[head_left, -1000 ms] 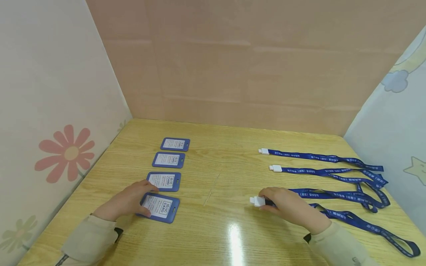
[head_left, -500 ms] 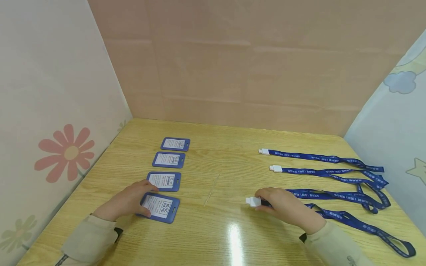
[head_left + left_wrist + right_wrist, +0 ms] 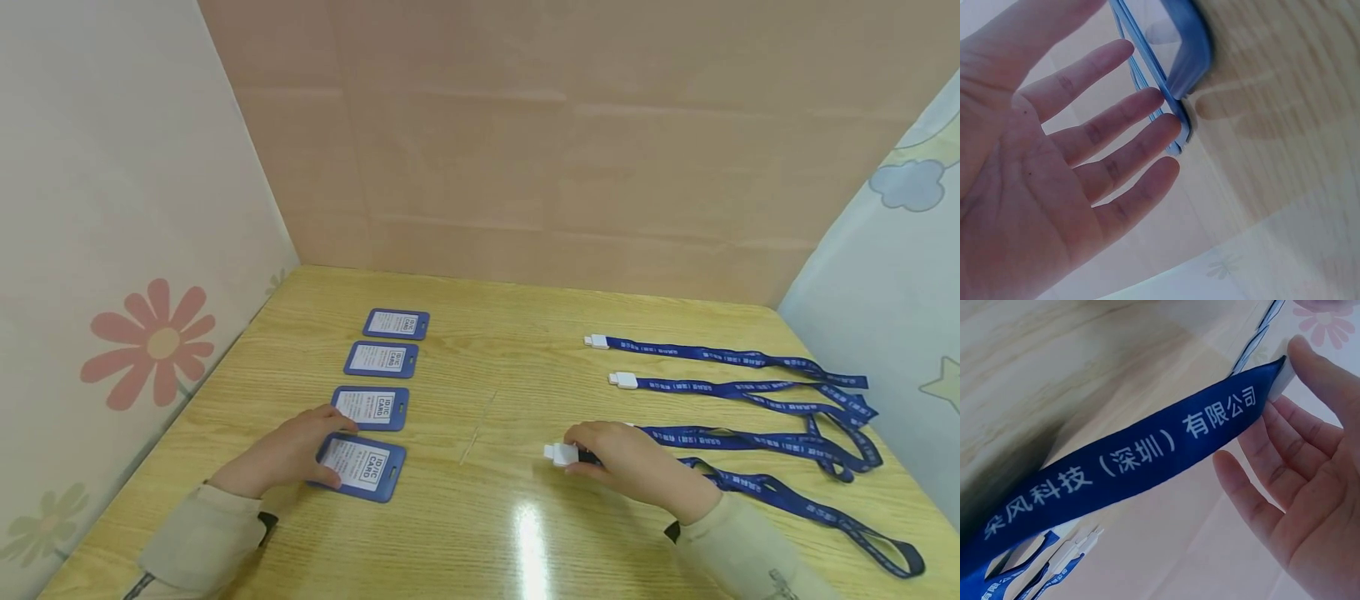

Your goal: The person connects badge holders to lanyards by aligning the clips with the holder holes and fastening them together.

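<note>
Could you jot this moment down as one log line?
left hand: holds nearest card holder | right hand: pinches nearest lanyard by white clip

Card holders (image 3: 381,359): blue frames, white inserts (image 3: 351,460), dark print. Straps (image 3: 738,357): deep blue, white lettering along the length (crispest in the right wrist view). Clips (image 3: 598,341): white. Desk (image 3: 480,367): yellowish-brown wood grain. Back wall (image 3: 540,167): plain peachy tan. Left wall (image 3: 135,167): off-white, red flower (image 3: 153,343), orange centre. Right wall (image 3: 877,275): pale, blue cloud (image 3: 907,185). Sleeves (image 3: 198,537): beige.

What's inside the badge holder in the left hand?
A white insert reading "ID/IC CARD", plus smaller unreadable print, shows in the badge holder. The left hand covers part of one end; anything behind the insert is hidden.
</note>
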The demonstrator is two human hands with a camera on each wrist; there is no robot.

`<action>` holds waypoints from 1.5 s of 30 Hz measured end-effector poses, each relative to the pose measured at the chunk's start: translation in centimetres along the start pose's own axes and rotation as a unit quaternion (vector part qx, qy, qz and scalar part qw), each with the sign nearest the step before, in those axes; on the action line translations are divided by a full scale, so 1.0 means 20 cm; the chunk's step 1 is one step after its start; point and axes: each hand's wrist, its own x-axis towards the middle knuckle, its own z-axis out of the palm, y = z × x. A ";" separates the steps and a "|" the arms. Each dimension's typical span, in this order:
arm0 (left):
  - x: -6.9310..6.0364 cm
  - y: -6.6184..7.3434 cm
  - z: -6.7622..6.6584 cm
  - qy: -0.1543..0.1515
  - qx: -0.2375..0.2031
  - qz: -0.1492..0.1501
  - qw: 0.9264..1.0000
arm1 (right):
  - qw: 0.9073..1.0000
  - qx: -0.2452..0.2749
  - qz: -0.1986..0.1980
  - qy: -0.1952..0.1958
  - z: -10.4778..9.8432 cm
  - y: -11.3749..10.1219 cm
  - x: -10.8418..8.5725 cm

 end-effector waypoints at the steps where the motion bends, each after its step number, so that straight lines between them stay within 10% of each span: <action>1: 0.00 0.00 0.00 0.000 0.000 0.001 1.000 | 1.000 -0.001 0.001 0.000 0.00 0.00 0.00; 45: 0.00 0.01 -0.01 0.004 -0.002 0.014 1.000 | 1.000 0.005 -0.018 -0.012 0.04 -0.04 0.04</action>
